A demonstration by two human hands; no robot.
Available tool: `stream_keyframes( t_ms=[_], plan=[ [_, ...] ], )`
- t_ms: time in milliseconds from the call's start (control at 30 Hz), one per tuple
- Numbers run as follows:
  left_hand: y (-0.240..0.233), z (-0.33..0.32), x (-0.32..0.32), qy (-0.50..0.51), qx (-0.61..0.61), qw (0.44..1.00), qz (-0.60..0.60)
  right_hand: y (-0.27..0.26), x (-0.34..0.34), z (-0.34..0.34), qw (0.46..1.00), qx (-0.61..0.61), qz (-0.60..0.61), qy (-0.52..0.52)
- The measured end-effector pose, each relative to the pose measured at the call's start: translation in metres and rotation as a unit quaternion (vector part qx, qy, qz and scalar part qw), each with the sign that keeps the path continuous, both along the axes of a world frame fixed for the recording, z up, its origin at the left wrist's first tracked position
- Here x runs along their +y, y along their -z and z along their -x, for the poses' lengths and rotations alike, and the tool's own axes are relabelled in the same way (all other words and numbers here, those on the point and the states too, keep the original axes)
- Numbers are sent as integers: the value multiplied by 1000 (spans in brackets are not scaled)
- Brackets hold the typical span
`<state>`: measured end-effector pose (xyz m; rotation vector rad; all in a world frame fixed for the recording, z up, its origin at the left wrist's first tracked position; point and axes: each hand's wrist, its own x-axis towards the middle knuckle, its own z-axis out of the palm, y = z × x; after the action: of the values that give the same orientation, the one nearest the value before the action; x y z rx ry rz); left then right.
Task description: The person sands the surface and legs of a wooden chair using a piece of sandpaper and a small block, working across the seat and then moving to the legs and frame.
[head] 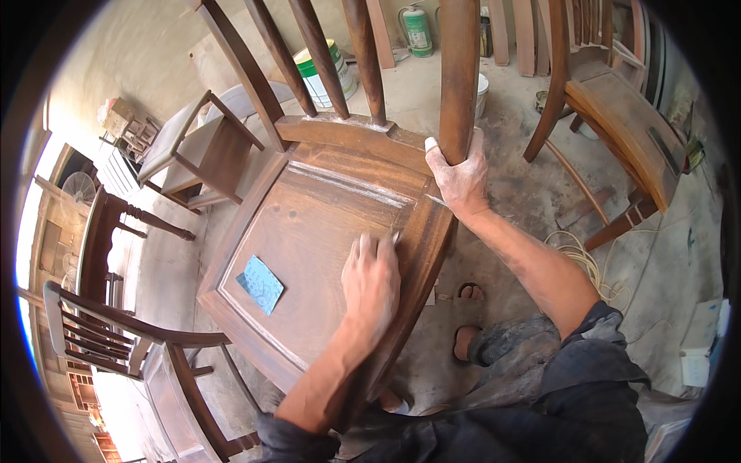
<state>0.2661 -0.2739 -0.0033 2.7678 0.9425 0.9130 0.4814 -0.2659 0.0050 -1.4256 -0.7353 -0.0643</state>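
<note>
A dark brown wooden chair stands before me, its panelled seat (312, 231) edged by grooves with white residue. My left hand (373, 283) is curled low over the right part of the seat. A small thin object (396, 236) with a greyish tip shows beside its fingers; the rest is hidden. My right hand (463, 173), dusted white, grips the foot of the chair's right back post (459, 75). White wrapping (430, 144) covers one of its digit tips. A creased blue piece of sandpaper (261, 285) lies on the seat's left part, apart from both hands.
Further wooden chairs stand at the lower left (173, 382) and right (625, 110), with an upturned piece of furniture (200, 150) at the upper left. Behind the backrest are a green-and-white bucket (324, 75) and a green extinguisher (417, 29). A coiled cable (584, 260) lies right.
</note>
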Motion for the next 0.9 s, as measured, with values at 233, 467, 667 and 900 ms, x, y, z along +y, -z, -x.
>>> stream_keyframes(
  t_ms=[233,467,667,900],
  plan=[
    [-3,-1,-2,14,6,999,42,-2,-6,-1,1000,-8,15,1],
    [-4,-34,37,11,63,998,5,-6,1,13,998,40,5,-55],
    [-9,14,-10,-14,-13,997,72,-1,-3,-1,1000,-16,-10,-14],
    [-40,-33,54,-39,-148,872,465,8,2,0,1000,-10,7,-19]
  ],
)
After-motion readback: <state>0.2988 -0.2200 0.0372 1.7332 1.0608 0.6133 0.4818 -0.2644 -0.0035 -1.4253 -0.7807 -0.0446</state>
